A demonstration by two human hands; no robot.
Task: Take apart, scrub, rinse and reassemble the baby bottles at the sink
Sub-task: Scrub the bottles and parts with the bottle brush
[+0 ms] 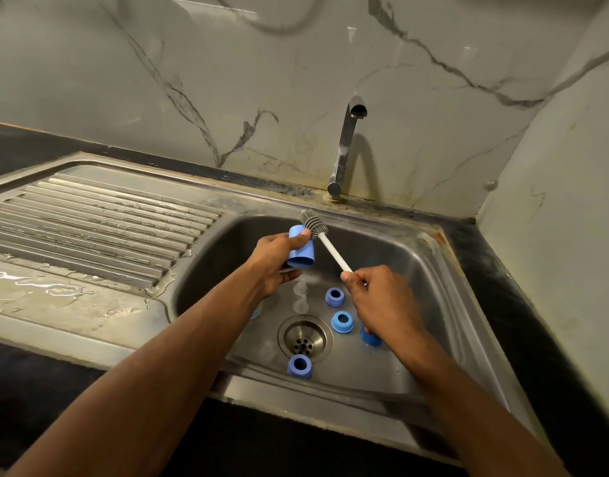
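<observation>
A pale marble-look wall (296, 80) with grey veins fills the back, glossy and stained along its foot. Below it a dark surface (523, 287) frames a stainless steel sink (430, 270): a ribbed, wet draining board (89, 215) runs out toward nine o'clock, and the rounded square basin sits toward three o'clock. One chrome tap (346, 149) rises at twelve o'clock of the basin, its spout bent forward, no water running. A round perforated drain (304, 337) sits in the basin floor.

Over the basin, the left hand (275, 261) grips a blue plastic bottle cap (301, 251), a smooth cylinder lying tilted, thumb across its top and fingers curled beneath. The right hand (382, 301) pinches the end of a bottle brush (330, 247) between thumb and curled fingers; its thin white handle slants up toward eleven o'clock, and its grey, ribbed rubbery head lies just beside the cap's far end, close to the left thumb.

On the basin floor I count three blue threaded rings with open centres: one (334, 297) at one o'clock of the drain, one (342, 321) at three o'clock, one (299, 365) at six o'clock. A fourth blue piece (370, 337) shows partly under the right wrist, and a blue sliver (255, 313) peeks past the left forearm; I cannot tell what either is. Two clear, soft-looking teats (300, 297) lie at twelve o'clock of the drain, faint against the steel.
</observation>
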